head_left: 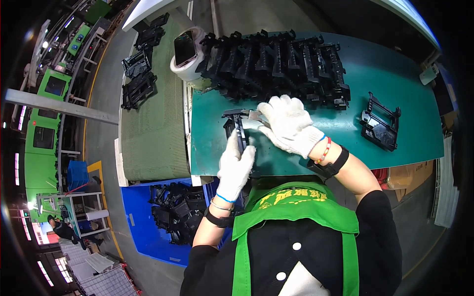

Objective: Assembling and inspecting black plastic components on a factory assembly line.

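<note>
My left hand [236,168], in a white knitted glove, grips a black plastic frame part [236,123] over the front left of the green table. In my gloved right hand [289,123] is a small metal tool like a trimming blade [255,116]; it meets the part's upper end, and its handle is hidden by the fingers. Beyond both hands a dense row of similar black plastic frames [276,64] stands side by side. A single black frame [381,122] lies apart on the table's right side.
A conveyor belt [153,143] on the left carries several black parts [139,90]. A phone [185,48] rests on a white roll [187,70] beside the row. Below the table's left edge stands a blue bin [140,232] holding black parts. Farther left are green machines [47,128] and a person [66,230].
</note>
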{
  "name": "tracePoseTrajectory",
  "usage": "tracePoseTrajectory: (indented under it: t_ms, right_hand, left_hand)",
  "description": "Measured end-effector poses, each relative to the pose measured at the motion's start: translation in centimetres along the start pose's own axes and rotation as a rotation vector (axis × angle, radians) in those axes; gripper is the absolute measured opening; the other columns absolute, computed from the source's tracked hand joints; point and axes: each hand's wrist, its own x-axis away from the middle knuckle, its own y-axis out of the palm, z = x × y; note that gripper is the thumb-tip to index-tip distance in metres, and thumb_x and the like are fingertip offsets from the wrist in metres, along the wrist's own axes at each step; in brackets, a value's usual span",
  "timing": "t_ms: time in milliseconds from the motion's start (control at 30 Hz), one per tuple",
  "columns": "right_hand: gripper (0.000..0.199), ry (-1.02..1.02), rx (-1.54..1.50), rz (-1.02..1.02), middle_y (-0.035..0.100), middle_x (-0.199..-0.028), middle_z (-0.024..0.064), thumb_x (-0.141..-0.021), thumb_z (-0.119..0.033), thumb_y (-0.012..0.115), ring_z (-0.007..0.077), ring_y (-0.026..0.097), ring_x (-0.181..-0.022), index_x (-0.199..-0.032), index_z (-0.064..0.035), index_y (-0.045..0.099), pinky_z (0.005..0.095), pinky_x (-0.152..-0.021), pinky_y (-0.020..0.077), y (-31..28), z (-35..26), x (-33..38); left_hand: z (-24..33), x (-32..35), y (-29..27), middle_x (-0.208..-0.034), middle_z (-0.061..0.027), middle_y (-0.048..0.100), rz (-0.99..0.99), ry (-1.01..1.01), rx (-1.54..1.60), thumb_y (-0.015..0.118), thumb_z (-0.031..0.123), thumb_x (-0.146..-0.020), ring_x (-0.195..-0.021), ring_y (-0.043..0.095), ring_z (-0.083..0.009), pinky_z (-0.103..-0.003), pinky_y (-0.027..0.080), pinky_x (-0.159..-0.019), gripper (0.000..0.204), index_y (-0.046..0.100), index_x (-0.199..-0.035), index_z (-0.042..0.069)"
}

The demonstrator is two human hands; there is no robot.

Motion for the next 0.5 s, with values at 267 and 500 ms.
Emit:
tracePoseTrajectory:
  t_ms: [267, 500]
  right_hand:
    - [0.033, 0.256, -0.266, -0.242, 0.066, -0.097, 0.0150, -0.095, -0.032, 0.068, 0.0328, 0.066, -0.086, -0.116, -0.0085, 0.060, 0.0447, -0.077, 0.0522, 2.4, 3.8, 2.3]
    - [0.036, 0.651, -0.560, -0.336, 0.067, -0.095, 0.0096, -0.100, -0.036, 0.064, 0.0244, 0.067, -0.087, -0.118, -0.0059, 0.057, 0.0388, -0.077, 0.0527, 0.5, 4.8, 7.6]
  left_hand:
    - [-0.8, 0.4, 1.2, -0.099, -0.0162, 0.074, -0.008, 0.147, -0.279, 0.068, 0.023, -0.094, -0.085, 0.072, -0.0265, -0.038, 0.057, -0.085, 0.070, 0.043, -0.156, 0.002]
    - [2.5, 0.2, 4.1, -0.076, -0.0193, 0.071, -0.271, 0.171, -0.776, 0.062, 0.030, -0.096, -0.069, 0.070, -0.0410, -0.050, 0.057, -0.068, 0.066, 0.045, -0.153, 0.003]
